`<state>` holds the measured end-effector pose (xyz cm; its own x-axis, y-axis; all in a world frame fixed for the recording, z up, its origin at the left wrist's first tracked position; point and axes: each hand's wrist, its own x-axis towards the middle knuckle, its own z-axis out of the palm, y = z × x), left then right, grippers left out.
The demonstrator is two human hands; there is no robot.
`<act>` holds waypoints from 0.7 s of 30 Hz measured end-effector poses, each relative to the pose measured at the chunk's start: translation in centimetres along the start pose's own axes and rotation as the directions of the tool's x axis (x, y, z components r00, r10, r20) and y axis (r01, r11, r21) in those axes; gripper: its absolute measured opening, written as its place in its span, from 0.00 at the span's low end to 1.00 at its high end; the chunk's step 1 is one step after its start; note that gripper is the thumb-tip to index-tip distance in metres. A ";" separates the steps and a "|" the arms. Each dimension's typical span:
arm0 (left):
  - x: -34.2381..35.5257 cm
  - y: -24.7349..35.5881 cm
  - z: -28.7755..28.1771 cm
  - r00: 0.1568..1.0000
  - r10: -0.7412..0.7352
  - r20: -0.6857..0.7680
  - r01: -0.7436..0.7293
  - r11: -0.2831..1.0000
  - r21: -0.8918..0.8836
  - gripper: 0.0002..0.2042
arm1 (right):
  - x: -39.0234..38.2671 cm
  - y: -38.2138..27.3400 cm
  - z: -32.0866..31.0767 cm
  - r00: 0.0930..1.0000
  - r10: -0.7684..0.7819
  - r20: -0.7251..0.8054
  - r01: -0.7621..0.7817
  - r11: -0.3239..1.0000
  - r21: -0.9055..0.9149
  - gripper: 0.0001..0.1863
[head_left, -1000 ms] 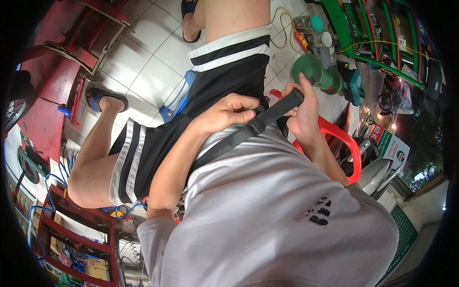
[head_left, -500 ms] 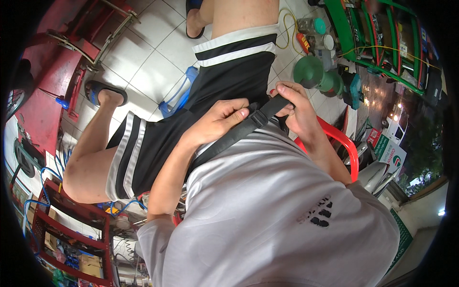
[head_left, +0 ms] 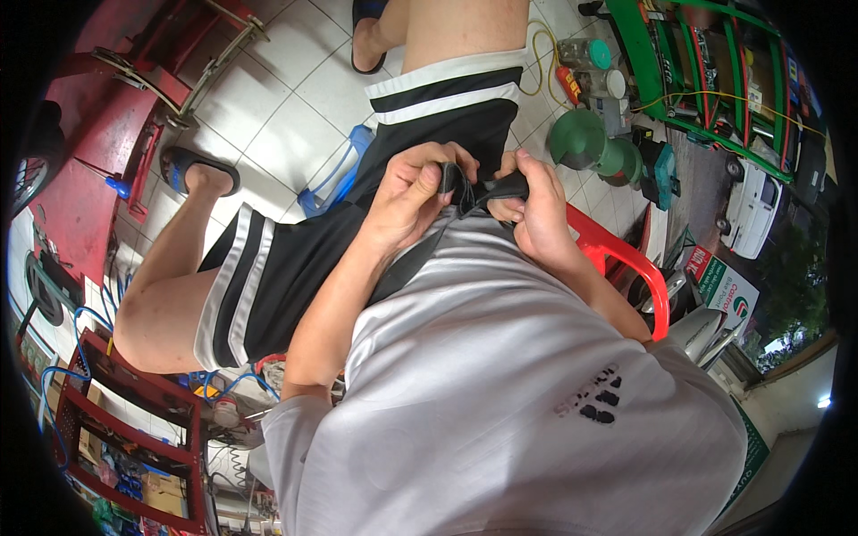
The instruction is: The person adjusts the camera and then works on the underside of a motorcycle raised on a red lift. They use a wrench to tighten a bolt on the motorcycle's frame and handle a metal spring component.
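Two grips we see close together at the waist, with only a narrow space between them. The left grip [head_left: 407, 192] is closed, its thumb laid on the near side, and it has hold of a folded piece of the black strap [head_left: 450, 179]. The right grip [head_left: 542, 205] is closed also, and it pinches another part of the same strap, which passes bunched from one grip to the other. From below the left grip the strap runs down across the waist, over the pale grey T-shirt [head_left: 536, 384]. Exactly between the grips the strap is too dark for us to tell its folds.

Just beyond both grips we find the black shorts [head_left: 447, 129] with white bands. Farther out, beyond the left grip, a blue plastic frame [head_left: 360, 138] is on the white tiled floor [head_left: 295, 98], and more to the left is a dark sandal [head_left: 176, 165], worn on a foot. Near the right grip, at its right and lower side, curves a red chair [head_left: 657, 281]. Beyond that grip we notice a green round object [head_left: 576, 138] and a jar with teal lid [head_left: 585, 54]. Farthest to the right are a green rack [head_left: 657, 76] and a white vehicle [head_left: 753, 210].
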<state>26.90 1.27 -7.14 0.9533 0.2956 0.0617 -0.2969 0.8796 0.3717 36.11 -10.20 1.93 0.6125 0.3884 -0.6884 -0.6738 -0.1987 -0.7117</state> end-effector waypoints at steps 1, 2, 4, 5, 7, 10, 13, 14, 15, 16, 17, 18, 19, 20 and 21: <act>0.0 -0.1 0.0 1.000 -0.001 -0.019 0.001 1.000 -0.010 0.20 | 0.0 0.1 0.2 0.999 -0.026 -0.022 0.025 0.999 -0.025 0.20; 0.0 -0.1 0.0 0.999 -0.001 -0.040 0.000 1.000 -0.021 0.20 | 0.0 0.1 0.1 1.000 -0.016 -0.019 0.015 1.000 -0.025 0.20; -0.3 -0.5 -0.4 0.995 -0.039 -0.087 0.037 0.999 -0.024 0.18 | 0.1 -0.1 0.0 1.000 0.004 -0.012 -0.005 1.000 -0.025 0.19; -0.4 -0.5 -0.3 0.993 -0.058 -0.107 0.055 0.998 -0.027 0.18 | 0.2 -0.2 -0.3 1.000 -0.013 0.007 0.013 1.000 -0.012 0.18; -0.6 -0.4 -0.1 0.982 -0.158 -0.101 0.159 0.987 -0.004 0.16 | 0.4 -0.4 -0.8 0.998 -0.050 0.046 0.049 0.999 0.012 0.16; -0.7 0.4 1.0 0.931 -0.359 -0.068 0.365 0.918 0.158 0.13 | 0.7 -0.6 0.8 0.943 -0.313 -0.111 0.265 0.911 -0.317 0.17; -0.9 1.9 1.7 0.885 -0.445 -0.136 0.465 0.838 0.286 0.12 | 0.9 -0.1 -0.4 0.910 -0.413 0.040 0.375 0.778 -0.505 0.18; -1.1 2.4 1.9 0.876 -0.458 -0.152 0.483 0.816 0.317 0.13 | 0.7 -0.2 -0.7 0.916 -0.398 0.051 0.363 0.767 -0.529 0.18; -1.4 2.7 1.9 0.866 -0.470 -0.170 0.499 0.794 0.347 0.14 | 0.5 -0.4 -0.9 0.921 -0.383 0.062 0.352 0.756 -0.553 0.18; -1.9 2.9 1.7 0.858 -0.480 -0.180 0.511 0.771 0.379 0.14 | 0.4 -0.4 -1.0 0.927 -0.368 0.074 0.341 0.743 -0.576 0.18; -2.3 3.0 1.4 0.851 -0.490 -0.189 0.522 0.747 0.412 0.14 | 0.3 -0.4 -1.0 0.916 -0.388 0.104 0.364 0.693 -0.622 0.17; -2.8 3.2 1.1 0.843 -0.500 -0.198 0.532 0.721 0.444 0.14 | 0.2 -0.3 -0.9 0.904 -0.405 0.136 0.387 0.639 -0.665 0.17; -3.1 3.7 1.0 0.836 -0.502 -0.223 0.543 0.698 0.466 0.16 | 0.1 -0.3 -0.8 0.892 -0.420 0.170 0.408 0.582 -0.704 0.17; -3.4 4.0 0.9 0.828 -0.505 -0.243 0.556 0.686 0.469 0.16 | 0.1 -0.5 -0.5 0.902 -0.393 0.178 0.396 0.591 -0.702 0.16; -3.6 4.3 0.7 0.820 -0.507 -0.263 0.568 0.674 0.472 0.16 | 0.0 -0.8 -0.2 0.912 -0.366 0.186 0.384 0.601 -0.701 0.16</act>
<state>22.26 3.70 -5.14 0.9181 -0.1056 -0.3820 0.3681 0.5847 0.7229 36.73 -10.19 2.45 0.7279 0.5946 -0.3415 0.1202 -0.6010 -0.7902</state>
